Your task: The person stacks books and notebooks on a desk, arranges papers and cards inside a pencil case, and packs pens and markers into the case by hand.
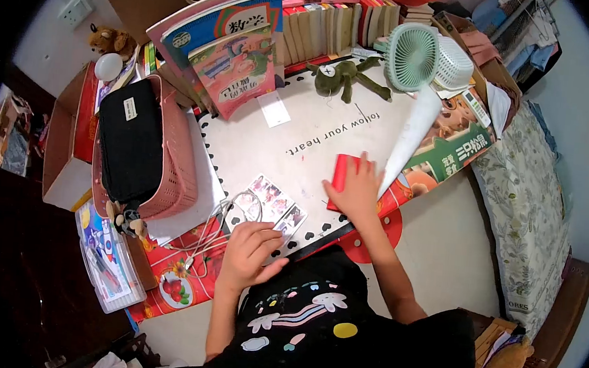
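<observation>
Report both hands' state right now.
Left hand: open, loosely curled beside the white cable, nothing visibly held.
Right hand: open, spread over the red rectangular item.

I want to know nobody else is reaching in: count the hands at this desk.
2: the left hand at the near edge, beside the picture cards, and the right hand, fingers spread, over a flat red item. I see no other hands.
</observation>
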Demonstrator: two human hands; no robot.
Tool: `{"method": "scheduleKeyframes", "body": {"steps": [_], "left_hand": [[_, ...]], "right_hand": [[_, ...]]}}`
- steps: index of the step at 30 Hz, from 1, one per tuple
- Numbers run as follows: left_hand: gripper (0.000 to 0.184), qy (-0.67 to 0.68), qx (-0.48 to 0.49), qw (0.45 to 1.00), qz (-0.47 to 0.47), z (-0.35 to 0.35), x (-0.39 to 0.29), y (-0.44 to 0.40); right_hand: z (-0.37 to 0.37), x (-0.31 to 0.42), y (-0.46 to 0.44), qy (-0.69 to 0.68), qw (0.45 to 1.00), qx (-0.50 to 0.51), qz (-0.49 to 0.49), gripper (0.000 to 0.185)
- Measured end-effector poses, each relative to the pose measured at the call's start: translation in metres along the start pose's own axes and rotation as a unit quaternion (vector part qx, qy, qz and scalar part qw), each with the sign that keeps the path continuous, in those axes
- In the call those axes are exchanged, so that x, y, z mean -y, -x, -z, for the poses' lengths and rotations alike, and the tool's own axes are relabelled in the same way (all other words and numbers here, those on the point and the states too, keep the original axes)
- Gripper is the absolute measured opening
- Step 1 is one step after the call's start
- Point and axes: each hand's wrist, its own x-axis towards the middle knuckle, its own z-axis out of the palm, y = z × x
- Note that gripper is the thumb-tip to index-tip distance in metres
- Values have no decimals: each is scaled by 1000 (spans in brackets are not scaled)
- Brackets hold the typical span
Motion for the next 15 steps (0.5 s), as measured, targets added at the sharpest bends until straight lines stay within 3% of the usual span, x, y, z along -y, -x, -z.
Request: {"method": "scheduleKeyframes", "body": {"steps": [1,4,5,6,7,8,10,11,13,14,15], "left_hand": [[28,0,1,1000,2,6,-7,-13],[33,111,-28,984,-136,44,-47,-69],[38,220,13,964,-145,59,-64,-86],[36,337,71,920,-189,60,-74,-98],[33,450,148,865,-164,69,-90,-116],[39,473,107,850,-204,59,-103,-119],[50,509,27,812,-285,39,-128,-123],[48,598,-22,754,-270,34,-140,-122],[45,625,-71,726,-277,34,-137,-121],[44,637,-95,711,-281,35,-135,-121],[43,673,-53,702,-228,46,-132,-116]], "right_hand": [[-2,5,1,-7,999,31,40,70],[-4,29,12,-83,981,11,173,68],[-13,36,10,-133,971,11,196,64],[-22,44,7,-185,958,13,219,59],[-24,54,0,-270,936,37,224,49],[-27,63,-8,-272,933,45,233,49],[-31,79,-27,-471,847,118,216,43],[-30,80,-43,-454,854,88,237,40],[-18,71,-83,-367,904,-43,214,44],[-20,55,-115,-279,937,-57,204,62],[-6,48,-140,-173,970,-96,142,70]]}}
